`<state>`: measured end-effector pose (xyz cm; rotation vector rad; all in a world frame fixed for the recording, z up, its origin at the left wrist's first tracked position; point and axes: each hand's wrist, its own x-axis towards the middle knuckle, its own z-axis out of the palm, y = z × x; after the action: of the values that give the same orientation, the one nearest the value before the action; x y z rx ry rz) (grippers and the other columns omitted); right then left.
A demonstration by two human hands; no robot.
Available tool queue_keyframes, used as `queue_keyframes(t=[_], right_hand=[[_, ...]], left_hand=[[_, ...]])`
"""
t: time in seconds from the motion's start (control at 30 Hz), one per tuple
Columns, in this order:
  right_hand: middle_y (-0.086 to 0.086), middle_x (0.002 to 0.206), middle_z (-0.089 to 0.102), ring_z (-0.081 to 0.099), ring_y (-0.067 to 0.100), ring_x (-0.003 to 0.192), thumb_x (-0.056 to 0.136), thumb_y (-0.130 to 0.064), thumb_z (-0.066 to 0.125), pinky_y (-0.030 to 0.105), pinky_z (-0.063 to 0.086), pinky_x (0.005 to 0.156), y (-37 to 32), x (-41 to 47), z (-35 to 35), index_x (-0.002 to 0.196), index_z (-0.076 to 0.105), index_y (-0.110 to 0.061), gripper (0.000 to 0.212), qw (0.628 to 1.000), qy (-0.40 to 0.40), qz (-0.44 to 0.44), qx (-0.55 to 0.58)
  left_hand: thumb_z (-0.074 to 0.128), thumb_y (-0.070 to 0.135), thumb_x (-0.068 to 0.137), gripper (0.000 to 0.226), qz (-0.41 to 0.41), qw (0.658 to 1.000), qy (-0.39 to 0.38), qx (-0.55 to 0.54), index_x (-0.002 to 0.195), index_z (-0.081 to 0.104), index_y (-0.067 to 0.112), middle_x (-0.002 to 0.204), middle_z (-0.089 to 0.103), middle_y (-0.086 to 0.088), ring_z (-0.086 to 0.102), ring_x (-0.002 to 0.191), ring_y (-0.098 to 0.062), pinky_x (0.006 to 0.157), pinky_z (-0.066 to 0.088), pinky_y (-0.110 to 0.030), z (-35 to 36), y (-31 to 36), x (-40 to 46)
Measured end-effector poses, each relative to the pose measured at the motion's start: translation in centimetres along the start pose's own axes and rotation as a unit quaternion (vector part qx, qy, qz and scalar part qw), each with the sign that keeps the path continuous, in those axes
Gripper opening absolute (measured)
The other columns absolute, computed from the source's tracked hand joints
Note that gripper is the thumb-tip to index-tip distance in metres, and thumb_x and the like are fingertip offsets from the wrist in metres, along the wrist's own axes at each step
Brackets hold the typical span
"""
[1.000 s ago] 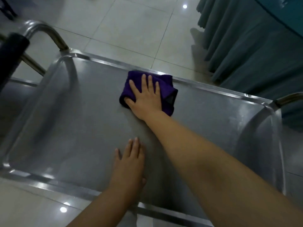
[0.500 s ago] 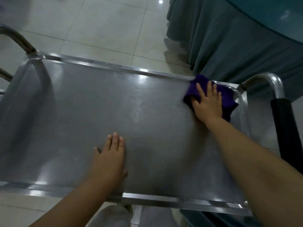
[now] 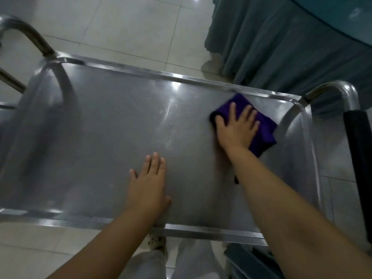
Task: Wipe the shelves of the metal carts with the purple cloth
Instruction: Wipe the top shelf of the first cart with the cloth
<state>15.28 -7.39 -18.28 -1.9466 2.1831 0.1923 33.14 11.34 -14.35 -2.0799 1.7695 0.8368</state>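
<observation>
One shelf (image 3: 104,121) of the metal cart is showing here, the top one, and it is looking only partly wiped, as I judge it. Faint streaks are shining across its middle, so the work is probably still going on; any lower shelves are lying hidden, so I cannot tell their state.

Going from the left, a curved steel handle (image 3: 30,35) is rising from the cart corner, smooth and tubular. The shelf itself is being a flat, brushed steel tray with a low raised rim and rounded corners, reflecting the ceiling lights softly.

Near the front edge, the left hand (image 3: 149,184) is resting flat on the bare metal, fingers straight and close together, holding nothing.

Further right, the right hand (image 3: 237,127) is pressing with spread, straight fingers on the purple cloth (image 3: 263,129), a soft folded fabric lying near the far right corner of the shelf. Beside it, a black padded grip (image 3: 358,150) is covering the right handle, and a pleated teal tablecloth (image 3: 291,43) is hanging behind.
</observation>
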Motion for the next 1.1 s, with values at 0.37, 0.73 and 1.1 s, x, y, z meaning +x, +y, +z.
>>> queue_keyframes(t=[0.37,0.73,1.1], right_hand=[[0.005,0.161,-0.016,-0.020,0.025,0.146,0.101,-0.053,0.021,0.046,-0.012,0.118,-15.1,-5.1,2.1,0.153,0.004,-0.038,0.056,0.924,-0.091,-0.371,-0.015],[0.006,0.163,-0.003,-0.006,0.025,0.149,0.100,-0.053,0.027,0.041,-0.006,0.118,8.5,2.2,-1.1,0.153,0.007,-0.038,0.058,0.988,0.001,-0.151,-0.026],[0.013,0.162,-0.005,-0.008,0.033,0.148,0.101,-0.053,0.017,0.049,-0.006,0.118,11.5,-2.1,-0.5,0.154,0.000,-0.031,0.060,0.993,0.027,0.112,0.011]], left_hand=[[0.062,0.049,0.084,0.108,-0.010,1.000,-0.005,-0.002,0.150,-0.018,0.019,0.156,-0.024,-0.002,-0.017,0.145,-0.019,0.118,0.006,-0.049,0.1,-0.1,0.7],[0.059,0.051,0.086,0.106,-0.002,1.000,-0.010,0.018,0.149,-0.019,0.016,0.155,-0.027,-0.004,-0.017,0.144,-0.020,0.118,0.007,-0.046,-0.3,0.6,-0.1],[0.057,0.055,0.085,0.104,0.009,0.999,0.028,-0.016,0.149,-0.016,0.019,0.156,-0.023,-0.002,-0.015,0.145,-0.018,0.118,0.006,-0.044,0.0,-0.1,-0.5]])
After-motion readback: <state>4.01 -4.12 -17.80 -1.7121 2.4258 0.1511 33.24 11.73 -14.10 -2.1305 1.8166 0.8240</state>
